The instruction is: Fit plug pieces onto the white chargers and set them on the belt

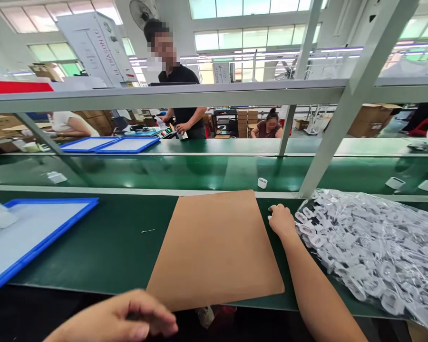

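A flat brown cardboard sheet (217, 251) lies on the green bench, its near edge slightly over the front. My left hand (128, 313) hovers by the sheet's near left corner, fingers loosely bent and apart from the thumb, nothing in it. Beyond the sheet's right edge is my right hand (282, 220), fingers curled together; pale spots show at the fingertips, and I cannot make out whether they pinch anything. Just right of that hand, a clear plastic bag (374, 247) full of small white plastic parts spreads over the bench.
A blue-rimmed tray (50, 237) with white pieces stands at left. A thin pin-like piece (148, 231) lies beside the sheet. On the green conveyor belt (185, 171) sits a white part (262, 183). A slanted metal post (328, 142) rises behind the bag. Co-workers are across the line.
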A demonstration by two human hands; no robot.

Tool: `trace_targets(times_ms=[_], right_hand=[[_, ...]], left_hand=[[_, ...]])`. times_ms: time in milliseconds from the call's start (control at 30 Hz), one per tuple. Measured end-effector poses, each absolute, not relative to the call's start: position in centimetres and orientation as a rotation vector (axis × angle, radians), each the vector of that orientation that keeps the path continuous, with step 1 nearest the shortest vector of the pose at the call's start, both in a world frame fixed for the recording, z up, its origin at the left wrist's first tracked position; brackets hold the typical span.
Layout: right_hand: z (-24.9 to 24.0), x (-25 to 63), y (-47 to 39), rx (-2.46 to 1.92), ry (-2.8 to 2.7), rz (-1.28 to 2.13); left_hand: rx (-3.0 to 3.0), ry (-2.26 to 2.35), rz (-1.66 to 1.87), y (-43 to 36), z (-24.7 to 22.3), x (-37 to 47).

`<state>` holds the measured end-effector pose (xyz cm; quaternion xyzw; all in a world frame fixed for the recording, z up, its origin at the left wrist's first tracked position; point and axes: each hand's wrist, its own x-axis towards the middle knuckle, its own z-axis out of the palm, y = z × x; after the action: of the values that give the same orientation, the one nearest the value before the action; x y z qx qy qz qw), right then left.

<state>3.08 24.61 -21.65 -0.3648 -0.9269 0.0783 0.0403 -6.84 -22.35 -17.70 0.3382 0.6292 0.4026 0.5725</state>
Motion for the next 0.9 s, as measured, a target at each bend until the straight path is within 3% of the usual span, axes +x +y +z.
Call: trace_targets(times_ms=[167, 367, 533, 733, 900], right_hand=[[-22.6, 1.7, 23.8, -0.842, -2.725, 0.366], [-24.8, 0.7, 18.5, -0.283, -2.62, 0.77], [-25.6, 0.7, 16.4, -0.154, -2.785, 0.607], [-24.2, 1.9, 16.4, -0.066, -2.868, 0.792], [-24.8, 1.9, 16.3, -0.025, -2.715, 1.034]], left_hand=[[1.025, 1.591, 0.961, -10.8, -13.5, -13.2], [1.054, 2.0, 1.22, 4.9, -16.8, -19.7], [1.159, 2.307, 1.172, 15.7, -19.3, -21.8], [1.18, 2.405, 0.909, 22.4, -22.2, -23.4], [1.187, 2.444, 0.973, 23.5, -23.0, -23.1]])
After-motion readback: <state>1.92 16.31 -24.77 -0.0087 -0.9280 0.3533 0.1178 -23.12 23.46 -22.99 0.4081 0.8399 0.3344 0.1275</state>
